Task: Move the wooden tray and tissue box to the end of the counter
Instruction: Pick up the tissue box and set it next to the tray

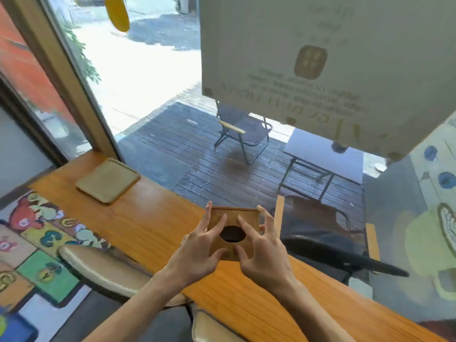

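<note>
A long wooden counter (158, 225) is seen from above, running along a large window. A square wooden tissue box (234, 218) with a dark oval opening in its top is found near the middle of the counter, close to the window edge. The box is gripped from both sides by two bare hands. The left hand (197, 253) is laid against the box's left side, its thumb placed at the near corner and its fingers (217, 224) spread across the top and left edge. The right hand (265, 253) is set against the right side in mirror fashion, fingers fanned apart over the top and far right edge, thumb at the near face. The box is thus pinched between the two hands; whether it is lifted clear of the counter or resting on it cannot be told.

Well to the left of the tissue box, near the far end of the counter by the window frame, a flat square wooden tray (108, 180) is seen lying on the surface, untouched.

Below the box, on the near side of the counter, a tan cushioned stool (103, 265) is partly tucked in. Beyond the box, through the glass, a folding chair (243, 130) and a small white table (325, 156) are seen standing on dark decking.
</note>
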